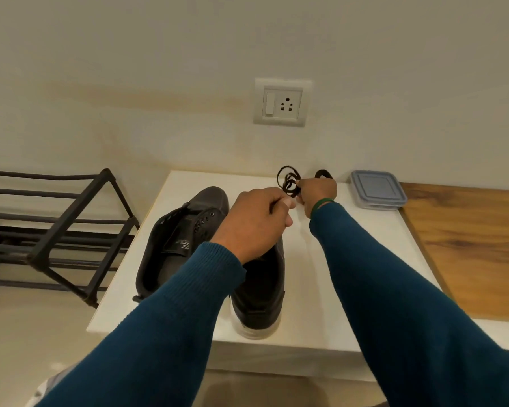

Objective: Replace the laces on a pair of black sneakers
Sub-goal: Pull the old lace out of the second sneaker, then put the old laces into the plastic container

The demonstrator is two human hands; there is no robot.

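Left hand: pinches lace end | right hand: grips coiled lace | purpose, likely: uncoiling for threading unlaced sneaker

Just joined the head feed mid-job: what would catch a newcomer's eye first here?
The left hand and right hand hold a coiled black lace at the centre, above the far part of the white table. Below them two black sneakers stand side by side on the table, the visible eyelets of the left one empty. A black shoe rack stands at left; a lidded plastic container sits at the table's far right.
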